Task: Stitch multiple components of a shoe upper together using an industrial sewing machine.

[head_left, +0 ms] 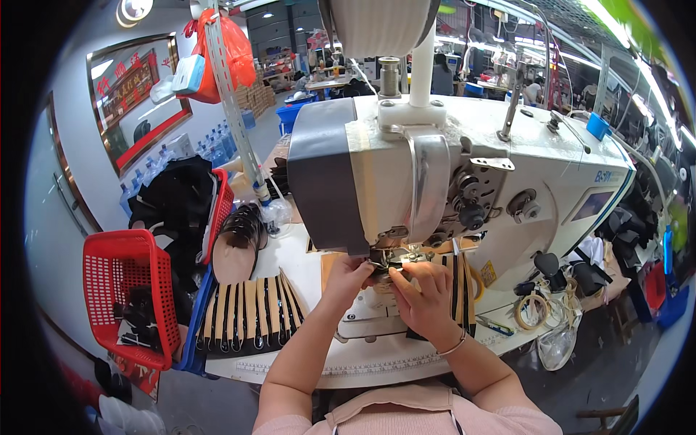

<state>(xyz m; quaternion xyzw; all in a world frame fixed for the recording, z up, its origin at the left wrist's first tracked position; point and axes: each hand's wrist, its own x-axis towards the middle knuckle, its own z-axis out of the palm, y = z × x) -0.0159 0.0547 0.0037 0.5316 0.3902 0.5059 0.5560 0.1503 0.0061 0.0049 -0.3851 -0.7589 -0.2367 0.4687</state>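
Observation:
Both my hands are at the needle area of a white and grey sewing machine (333, 167). My left hand (348, 279) is closed, thumb and fingertips pinched at the left of the presser foot. From the right, my right hand (426, 293) has its fingers bent and pressed down close by the lit needle. Between the fingertips is a small dark piece, too hidden to name. Beside my right wrist lie black and tan strips (464, 290). A fanned row of tan strips with black edges (250, 312) rests on the table left of my left forearm.
Dark oval pieces with a tan one (235, 259) lie behind the fanned row. A red basket (163, 290) holding black pieces stands at the left. Along the table's front runs a ruler strip (384, 367). Tape rolls (533, 310) and a cutter (496, 326) lie at the right.

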